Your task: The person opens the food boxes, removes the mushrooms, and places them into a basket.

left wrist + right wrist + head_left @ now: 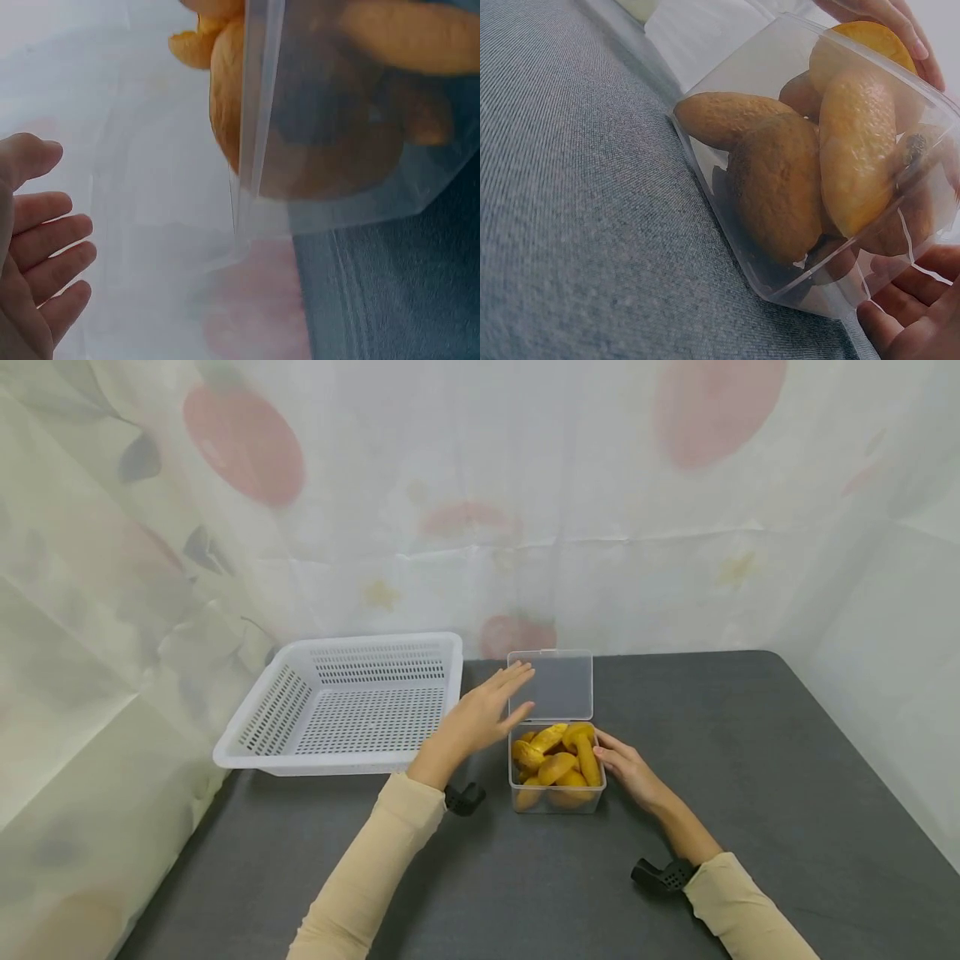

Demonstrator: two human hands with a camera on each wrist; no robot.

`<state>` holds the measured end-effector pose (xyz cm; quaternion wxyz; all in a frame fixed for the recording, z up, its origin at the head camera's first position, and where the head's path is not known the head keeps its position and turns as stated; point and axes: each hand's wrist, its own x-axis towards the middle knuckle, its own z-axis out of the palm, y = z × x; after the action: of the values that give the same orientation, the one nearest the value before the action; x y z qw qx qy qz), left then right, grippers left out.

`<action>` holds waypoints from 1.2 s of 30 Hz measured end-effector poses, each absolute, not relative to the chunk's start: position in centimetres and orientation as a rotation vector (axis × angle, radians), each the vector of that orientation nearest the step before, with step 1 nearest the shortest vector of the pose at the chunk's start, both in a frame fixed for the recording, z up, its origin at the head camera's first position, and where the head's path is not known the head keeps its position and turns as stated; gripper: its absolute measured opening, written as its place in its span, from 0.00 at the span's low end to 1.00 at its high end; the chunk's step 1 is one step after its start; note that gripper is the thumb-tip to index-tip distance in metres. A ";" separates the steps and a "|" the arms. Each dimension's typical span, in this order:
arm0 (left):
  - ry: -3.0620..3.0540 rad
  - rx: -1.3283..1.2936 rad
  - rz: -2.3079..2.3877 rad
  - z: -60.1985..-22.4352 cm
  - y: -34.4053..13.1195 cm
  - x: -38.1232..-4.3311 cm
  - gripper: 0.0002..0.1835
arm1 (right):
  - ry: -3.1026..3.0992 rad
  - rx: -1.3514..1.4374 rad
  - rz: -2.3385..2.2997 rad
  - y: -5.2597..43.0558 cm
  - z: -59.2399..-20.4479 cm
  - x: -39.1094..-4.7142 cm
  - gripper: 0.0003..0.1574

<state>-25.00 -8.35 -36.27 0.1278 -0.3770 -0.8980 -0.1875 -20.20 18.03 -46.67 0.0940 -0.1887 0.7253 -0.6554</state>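
Observation:
Yellow-brown mushrooms point(557, 768) fill a clear plastic box point(558, 802), piled to its rim; one with a long stem lies at the right. The box's clear lid point(555, 685) is folded back behind it. My left hand point(489, 706), fingers extended and holding nothing, hovers by the box's back left corner, partly overlapping the lid. In the left wrist view that left hand point(45, 255) is apart from the box wall. My right hand point(626, 767) rests its fingers against the box's right side. The right wrist view shows the right fingers point(911, 296) loosely bent beside the clear wall.
A white slotted plastic basket point(341, 766) stands to the left of the box, near the back of the dark grey table point(720, 777). Behind the table hangs a pale printed curtain point(480, 460).

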 end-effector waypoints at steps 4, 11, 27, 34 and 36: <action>-2.563 -1.134 -0.622 -36.5 -8.1 -24.1 0.28 | 2.154 -0.553 -1.943 18.0 -46.6 -20.2 0.38; -2.599 -1.217 -0.749 -37.1 -7.1 -23.0 0.26 | 2.159 -0.577 -1.944 18.0 -46.8 -20.1 0.38; -2.745 -1.269 -0.868 -38.0 -3.8 -22.7 0.24 | 2.123 -0.624 -1.960 18.2 -46.9 -20.3 0.37; -2.755 -1.204 -0.817 -38.4 -2.8 -22.5 0.22 | 2.127 -0.622 -1.954 18.1 -46.8 -20.3 0.38; -2.778 -1.175 -0.802 -38.4 -2.6 -22.6 0.22 | 2.124 -0.632 -1.955 18.1 -46.8 -20.2 0.38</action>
<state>-22.56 -2.59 -38.44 0.0102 -0.3764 -0.8901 -0.2569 -20.22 18.12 -46.78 0.0933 -0.2128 0.7156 -0.6587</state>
